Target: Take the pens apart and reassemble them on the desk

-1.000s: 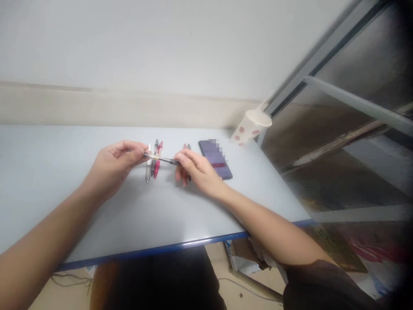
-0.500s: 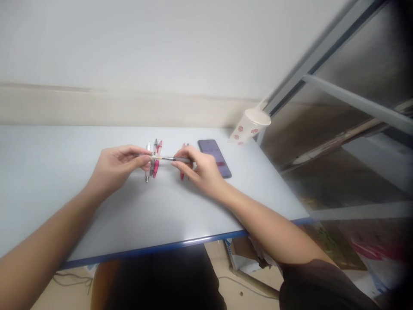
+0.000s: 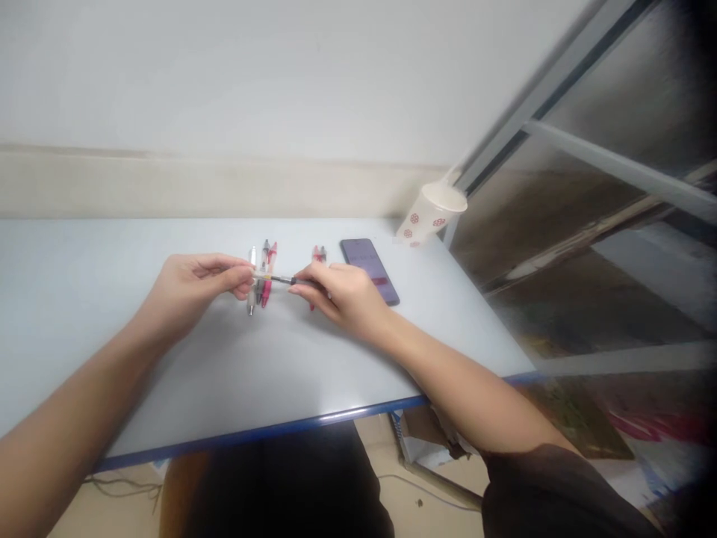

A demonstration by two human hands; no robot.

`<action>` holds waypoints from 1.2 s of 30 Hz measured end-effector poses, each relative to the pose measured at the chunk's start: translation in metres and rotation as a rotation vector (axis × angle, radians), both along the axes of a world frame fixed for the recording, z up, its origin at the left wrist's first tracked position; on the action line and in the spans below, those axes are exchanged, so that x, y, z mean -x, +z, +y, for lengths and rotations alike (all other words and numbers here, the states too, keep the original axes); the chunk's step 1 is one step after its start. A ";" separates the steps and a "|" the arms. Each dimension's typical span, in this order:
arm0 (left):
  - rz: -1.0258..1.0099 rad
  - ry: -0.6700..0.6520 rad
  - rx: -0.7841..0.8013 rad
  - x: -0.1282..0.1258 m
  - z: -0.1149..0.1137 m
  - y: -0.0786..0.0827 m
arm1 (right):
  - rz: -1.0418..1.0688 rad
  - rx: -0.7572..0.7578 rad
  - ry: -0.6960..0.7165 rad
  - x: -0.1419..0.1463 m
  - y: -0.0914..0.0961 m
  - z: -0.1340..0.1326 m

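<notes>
Two hands pinching one slim pen by its ends, left hand at the clear barrel, right hand at the dark tip, keeping it level above some pink and black pens on the pale table.

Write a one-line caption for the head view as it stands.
Left hand and right hand hold a pen over other pens on a pale table, beside a phone.
</notes>
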State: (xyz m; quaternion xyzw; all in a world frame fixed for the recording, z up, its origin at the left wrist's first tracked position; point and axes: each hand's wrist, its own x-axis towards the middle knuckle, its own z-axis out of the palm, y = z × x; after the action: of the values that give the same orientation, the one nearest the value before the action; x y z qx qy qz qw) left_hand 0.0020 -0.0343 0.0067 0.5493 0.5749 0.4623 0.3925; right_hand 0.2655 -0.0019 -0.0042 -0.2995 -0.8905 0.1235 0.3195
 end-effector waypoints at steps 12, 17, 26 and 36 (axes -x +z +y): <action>0.081 -0.149 0.070 -0.024 -0.009 0.011 | 0.119 0.316 0.244 0.005 0.001 -0.009; 0.093 -0.148 0.051 -0.027 -0.009 0.007 | 0.198 0.504 0.284 0.007 0.000 -0.012; 0.563 -0.131 -0.275 -0.018 0.004 -0.018 | 0.508 0.862 0.240 0.008 0.003 -0.001; 0.839 -0.156 0.008 -0.016 0.006 -0.016 | 0.621 0.838 0.172 0.006 -0.004 0.012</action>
State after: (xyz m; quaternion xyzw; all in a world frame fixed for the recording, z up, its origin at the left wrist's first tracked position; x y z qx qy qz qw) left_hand 0.0184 -0.0284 -0.0091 0.7301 0.6432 0.1654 0.1607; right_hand 0.2599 0.0100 -0.0079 -0.2766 -0.6498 0.5774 0.4097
